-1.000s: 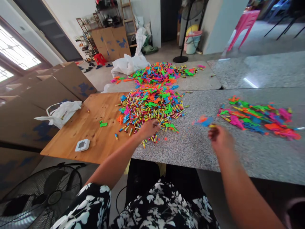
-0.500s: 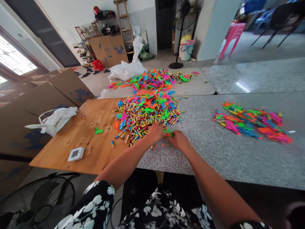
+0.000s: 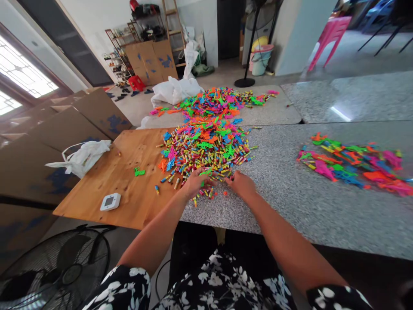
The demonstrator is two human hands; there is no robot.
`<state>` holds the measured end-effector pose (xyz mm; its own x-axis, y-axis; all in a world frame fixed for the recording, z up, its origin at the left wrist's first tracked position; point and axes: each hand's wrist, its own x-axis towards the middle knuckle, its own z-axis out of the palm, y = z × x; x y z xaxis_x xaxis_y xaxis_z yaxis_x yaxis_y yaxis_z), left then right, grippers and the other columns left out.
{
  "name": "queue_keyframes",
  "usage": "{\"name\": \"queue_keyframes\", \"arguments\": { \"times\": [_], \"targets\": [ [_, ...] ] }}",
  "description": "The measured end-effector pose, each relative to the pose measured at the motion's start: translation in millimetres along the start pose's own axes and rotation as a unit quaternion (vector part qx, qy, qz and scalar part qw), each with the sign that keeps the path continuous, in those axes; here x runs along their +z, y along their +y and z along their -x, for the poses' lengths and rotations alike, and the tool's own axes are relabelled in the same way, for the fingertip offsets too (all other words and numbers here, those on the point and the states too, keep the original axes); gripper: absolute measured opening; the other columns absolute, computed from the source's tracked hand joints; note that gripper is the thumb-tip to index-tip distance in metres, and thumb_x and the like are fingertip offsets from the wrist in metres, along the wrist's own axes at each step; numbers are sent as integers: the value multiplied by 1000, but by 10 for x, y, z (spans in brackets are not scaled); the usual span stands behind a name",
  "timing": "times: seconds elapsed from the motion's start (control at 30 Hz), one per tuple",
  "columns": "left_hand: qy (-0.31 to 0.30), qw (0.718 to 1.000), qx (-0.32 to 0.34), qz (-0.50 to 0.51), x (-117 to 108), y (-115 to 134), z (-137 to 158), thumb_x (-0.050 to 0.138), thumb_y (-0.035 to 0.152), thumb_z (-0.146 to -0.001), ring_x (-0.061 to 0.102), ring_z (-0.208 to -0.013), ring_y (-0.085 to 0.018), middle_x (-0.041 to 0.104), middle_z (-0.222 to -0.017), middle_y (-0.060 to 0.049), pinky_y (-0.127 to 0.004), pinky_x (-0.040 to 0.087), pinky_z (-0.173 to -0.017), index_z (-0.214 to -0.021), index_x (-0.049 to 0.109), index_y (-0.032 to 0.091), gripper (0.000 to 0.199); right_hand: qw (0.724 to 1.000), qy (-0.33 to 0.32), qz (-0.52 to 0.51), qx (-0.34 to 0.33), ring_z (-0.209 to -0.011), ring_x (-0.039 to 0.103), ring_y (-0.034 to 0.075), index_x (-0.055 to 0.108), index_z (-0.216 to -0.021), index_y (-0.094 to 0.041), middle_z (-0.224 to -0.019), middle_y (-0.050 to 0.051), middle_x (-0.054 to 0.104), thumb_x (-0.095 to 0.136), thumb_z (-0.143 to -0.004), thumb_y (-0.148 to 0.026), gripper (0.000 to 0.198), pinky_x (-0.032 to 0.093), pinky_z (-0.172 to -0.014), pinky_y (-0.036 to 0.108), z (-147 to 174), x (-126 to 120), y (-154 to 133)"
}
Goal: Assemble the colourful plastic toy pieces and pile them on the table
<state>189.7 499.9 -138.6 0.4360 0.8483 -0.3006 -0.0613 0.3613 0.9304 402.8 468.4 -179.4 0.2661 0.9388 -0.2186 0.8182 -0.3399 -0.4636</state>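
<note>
My left hand (image 3: 194, 182) is at the near edge of a heaped pile of small printed tubes (image 3: 193, 157), its fingers closed around a green toy gun (image 3: 206, 172). To its right, my right hand (image 3: 241, 184) is closed in a pinch at the pile's near right edge. Whatever its fingertips hold is too small to make out. Toy guns in orange, pink, blue and green lie mixed among the tubes. A few loose tubes and small orange bits (image 3: 225, 193) lie on the speckled stone tabletop below the hands.
A spread of colourful toy guns (image 3: 346, 165) lies on the right. On the wooden board (image 3: 129, 193) at left are a white device with a screen (image 3: 110, 201), a green toy gun (image 3: 139, 172) and a white plastic bag (image 3: 85, 157). A second pile (image 3: 213, 103) lies behind.
The green toy gun, earlier between both hands by my right fingers, is now at my left hand. My left hand has drawn nearer and left; the camera view has shifted slightly.
</note>
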Motion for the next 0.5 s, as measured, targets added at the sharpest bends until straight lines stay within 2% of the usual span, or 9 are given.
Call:
{"name": "queue_keyframes", "arguments": {
  "times": [0.07,0.13,0.23,0.33,0.4,0.43,0.5],
  "targets": [
    [6,999,-14,35,6,23,76,80,28,-71,54,-52,-7,68,-85,-2,-16,30,-43,-90,52,20,35,999,-17,44,10,-101,73,32,71,-114,-14,-106,20,77,59,-96,-53,44,50,-81,36,-5,-7,-57],
    [9,997,-16,71,17,38,122,85,30,-68,44,-48,-4,61,-76,2,-15,20,-40,-85,47,21,42,998,-41,52,3,-105,73,33,73,-113,-14,-110,21,76,55,-98,-48,41,50,-82,36,-15,-15,-70],
    [7,992,-13,124,33,52,148,87,45,-71,38,-48,-3,54,-73,4,-14,15,-40,-87,47,21,49,997,-64,44,-9,-103,73,32,76,-102,-16,-108,20,77,55,-97,-40,32,49,-81,35,-24,-24,-43],
    [7,984,-25,176,54,65,153,76,58,-78,38,-48,-6,53,-73,4,-15,16,-39,-97,53,23,47,998,-55,29,-11,-97,73,29,73,-94,-18,-101,16,78,59,-93,-37,24,49,-77,33,32,-23,-40],
    [-1,980,-42,194,71,73,165,75,51,-80,40,-48,-7,52,-73,3,-16,17,-38,-98,55,22,40,998,-28,-53,-28,-90,72,25,69,-89,-20,-95,12,77,59,-92,-36,19,49,-74,31,131,-15,-75],
    [-9,980,-46,196,81,74,177,77,45,-79,41,-49,-7,52,-73,3,-16,18,-38,-97,56,21,37,991,-20,-128,-45,-85,72,23,66,-87,-20,-92,9,77,59,-92,-36,18,49,-72,30,198,-11,-104],
    [-31,979,-38,199,104,70,206,82,34,-76,44,-53,-7,52,-73,4,-16,24,-40,-95,58,20,34,946,-34,-311,-83,-73,70,19,60,-90,-22,-87,5,76,59,-91,-39,17,50,-65,28,353,-6,-174]
  ]
}}
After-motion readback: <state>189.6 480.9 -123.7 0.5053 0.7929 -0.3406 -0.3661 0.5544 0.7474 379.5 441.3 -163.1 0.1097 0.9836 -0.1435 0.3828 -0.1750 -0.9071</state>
